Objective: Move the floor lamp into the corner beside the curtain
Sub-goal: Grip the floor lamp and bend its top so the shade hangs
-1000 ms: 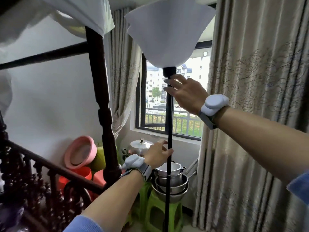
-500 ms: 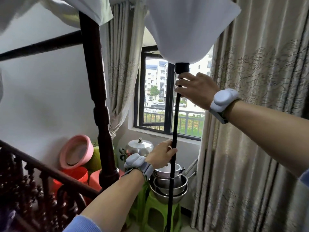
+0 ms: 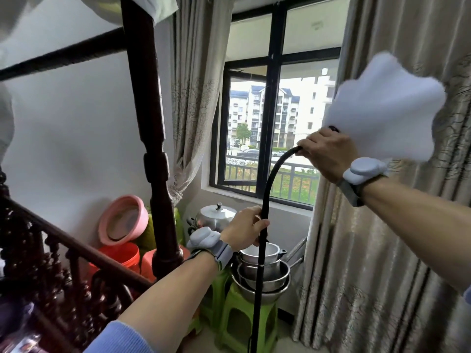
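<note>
The floor lamp has a thin black pole (image 3: 260,276) and a white flared shade (image 3: 382,108). Its upper neck bends in an arc to the right, so the shade tips toward the beige patterned curtain (image 3: 382,263) on the right. My left hand (image 3: 246,231) is wrapped around the pole at mid height. Just under the shade, my right hand (image 3: 328,151) grips the bent neck. The lamp's base is out of view below the frame. The pole stands in front of the window, left of the right curtain.
Stacked metal pots and bowls (image 3: 262,271) sit on green plastic stools (image 3: 244,317) right behind the pole. Pink and orange basins (image 3: 122,225) lean in the left corner. A dark wooden bed post (image 3: 150,138) and carved railing (image 3: 51,263) stand at left. A second curtain (image 3: 196,98) hangs left of the window.
The lamp's neck has bent over and the shade has swung down to the right toward the curtain, with my right hand following it. My left hand keeps its grip on the pole.
</note>
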Motion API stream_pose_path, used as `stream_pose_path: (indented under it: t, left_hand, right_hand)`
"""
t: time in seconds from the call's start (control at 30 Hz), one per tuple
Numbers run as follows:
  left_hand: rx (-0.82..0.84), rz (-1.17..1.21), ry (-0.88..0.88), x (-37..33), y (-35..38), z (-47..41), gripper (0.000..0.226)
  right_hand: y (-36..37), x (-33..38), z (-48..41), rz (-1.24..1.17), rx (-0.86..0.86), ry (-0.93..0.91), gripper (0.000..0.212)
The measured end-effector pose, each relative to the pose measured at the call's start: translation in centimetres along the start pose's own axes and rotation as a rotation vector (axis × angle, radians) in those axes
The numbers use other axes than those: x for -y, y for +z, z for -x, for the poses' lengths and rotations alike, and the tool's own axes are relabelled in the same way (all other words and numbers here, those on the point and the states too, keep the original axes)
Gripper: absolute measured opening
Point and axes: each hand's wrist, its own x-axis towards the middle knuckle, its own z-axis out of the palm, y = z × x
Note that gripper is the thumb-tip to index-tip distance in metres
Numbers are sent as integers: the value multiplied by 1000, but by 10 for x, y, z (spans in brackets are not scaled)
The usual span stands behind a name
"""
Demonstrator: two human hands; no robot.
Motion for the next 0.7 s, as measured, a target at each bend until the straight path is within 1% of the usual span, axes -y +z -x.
stream_pose_path:
  t: [0.13,0.3,0.47,0.57,0.7]
  left_hand:
    - [-23,-22,-7,5,-3,-2,16]
    - [-68,-97,-9,10,-6,-5,20]
    - [-106,-113,-10,12,-4,-5,19]
    - [-136,-139,17,15,-6,-6,18]
    - [-128,-123,3,18,-5,-3,22]
  right_hand:
    - [15,18,16,-124,9,213,25]
    - [28,35,27,-325,39,434,27]
    - [31,46,31,-558,124,662,32]
    - [33,54,35,-685,148,755,31]
    - [35,55,39,-786,169,825,32]
